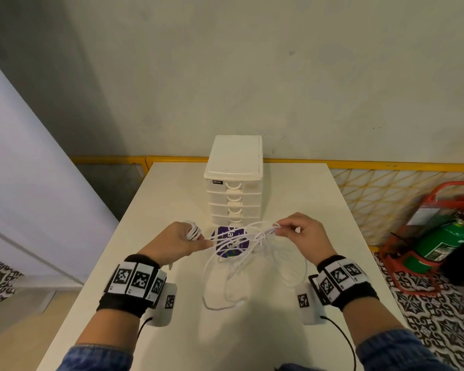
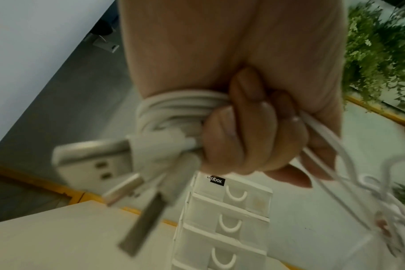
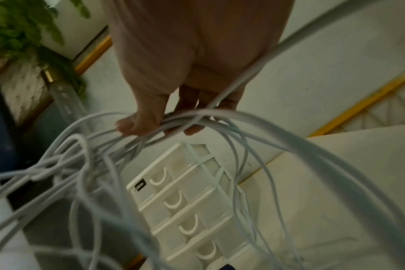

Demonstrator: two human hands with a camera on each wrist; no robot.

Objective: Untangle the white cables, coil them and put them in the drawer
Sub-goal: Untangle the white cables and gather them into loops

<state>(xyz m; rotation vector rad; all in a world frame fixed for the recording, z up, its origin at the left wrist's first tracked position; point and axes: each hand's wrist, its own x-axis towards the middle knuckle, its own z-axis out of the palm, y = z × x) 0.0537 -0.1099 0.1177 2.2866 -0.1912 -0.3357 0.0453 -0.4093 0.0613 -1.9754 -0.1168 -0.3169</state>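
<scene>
The left hand (image 1: 175, 243) is raised above the white desk (image 1: 292, 352) with its fingers (image 2: 247, 127) curled around a small coil (image 2: 176, 104) of white cable wound over them; in the left wrist view two USB plugs (image 2: 97, 160) stick out of that coil beside the knuckles. From this hand several strands run across to the right hand (image 1: 304, 238), which pinches a bunch of the white cables (image 1: 252, 238) between its thumb (image 3: 136, 122) and fingertips at about the same height. Between the two hands the strands are knotted together in a loose tangle, and long loops hang from it down to the desk, where a slack length (image 1: 220, 298) lies in curves near the front edge. The tangle hangs over a round purple sticker (image 1: 229, 243) on the desk surface. Just behind it stands a white drawer unit (image 1: 235, 183) with stacked drawers, all pushed in, each with a curved handle. Both wrists wear black bands with square printed markers (image 1: 133, 278)
</scene>
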